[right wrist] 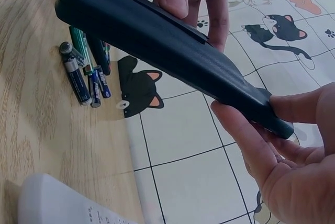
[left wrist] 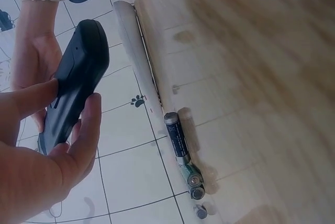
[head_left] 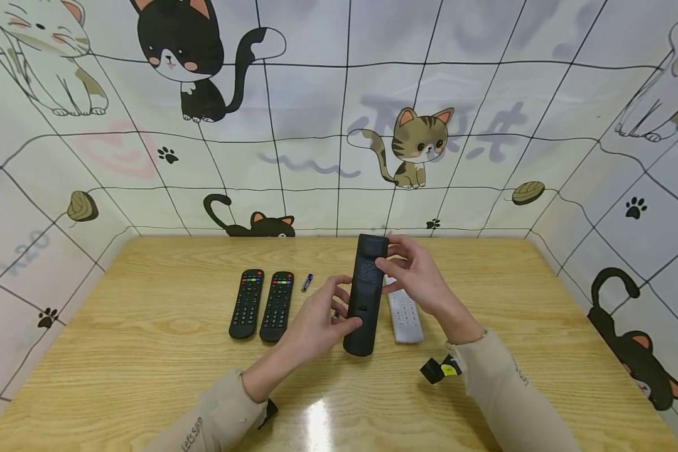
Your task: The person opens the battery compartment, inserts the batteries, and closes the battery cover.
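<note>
A black remote control (head_left: 365, 295) is held above the table with its back, which has small printed text and a battery cover, toward the head camera. My left hand (head_left: 320, 312) grips its lower part, thumb on the back and fingers along the side. At the upper end, my right hand (head_left: 417, 276) pinches it between thumb and fingers. Beneath the right hand lies a white remote (head_left: 405, 315), partly hidden. Several batteries (right wrist: 77, 80) lie loose on the table below the held remote, as the right wrist view shows.
Two more black remotes (head_left: 246, 304) lie side by side, buttons up, left of my hands. A single battery (head_left: 307, 282) rests near them. The wooden table (head_left: 147, 351) ends at a cloth backdrop (head_left: 311, 125) printed with cats.
</note>
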Demonstrator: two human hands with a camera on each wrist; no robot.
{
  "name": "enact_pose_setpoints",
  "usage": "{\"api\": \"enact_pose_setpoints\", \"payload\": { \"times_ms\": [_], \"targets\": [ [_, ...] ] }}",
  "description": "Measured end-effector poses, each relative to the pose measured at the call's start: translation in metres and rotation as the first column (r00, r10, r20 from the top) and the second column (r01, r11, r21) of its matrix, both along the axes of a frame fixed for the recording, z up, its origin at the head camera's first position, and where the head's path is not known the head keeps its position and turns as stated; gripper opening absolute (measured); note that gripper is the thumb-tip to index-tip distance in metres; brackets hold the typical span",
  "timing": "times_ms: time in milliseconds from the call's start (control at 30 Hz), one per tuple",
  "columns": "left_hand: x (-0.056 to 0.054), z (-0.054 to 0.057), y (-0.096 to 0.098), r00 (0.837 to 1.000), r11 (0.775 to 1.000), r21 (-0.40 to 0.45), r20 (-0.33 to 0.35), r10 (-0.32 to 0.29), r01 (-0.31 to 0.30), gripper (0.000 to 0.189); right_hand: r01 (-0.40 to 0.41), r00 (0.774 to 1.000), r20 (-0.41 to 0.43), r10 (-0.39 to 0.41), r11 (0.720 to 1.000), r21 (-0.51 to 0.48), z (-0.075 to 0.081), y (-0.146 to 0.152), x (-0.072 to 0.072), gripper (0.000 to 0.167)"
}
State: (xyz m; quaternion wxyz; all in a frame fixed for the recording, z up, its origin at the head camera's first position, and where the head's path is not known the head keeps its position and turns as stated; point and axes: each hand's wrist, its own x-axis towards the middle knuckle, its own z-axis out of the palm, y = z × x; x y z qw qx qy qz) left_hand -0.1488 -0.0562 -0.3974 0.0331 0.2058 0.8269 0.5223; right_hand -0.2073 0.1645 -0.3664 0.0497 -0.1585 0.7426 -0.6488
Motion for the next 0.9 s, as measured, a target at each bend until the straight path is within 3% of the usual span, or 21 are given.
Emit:
{"api": "enact_pose_setpoints", "payload": {
  "times_ms": [600, 900],
  "targets": [
    [-0.0006, -0.0005, -0.0001, 1.000, 1.000, -0.010, -0.003, -0.001, 0.001, 0.065, 0.001, 1.000, 0.003, -0.001, 1.000, 0.004, 0.0004, -0.0017, 0.0003, 0.048],
    [0.0014, -0.0015, 0.0001, 0.998, 0.999, -0.043, -0.065, 0.026, -0.029, 0.056, 0.020, 1.000, -0.002, -0.020, 0.999, -0.030, 0.0008, -0.0013, 0.0008, 0.048]
  ]
}}
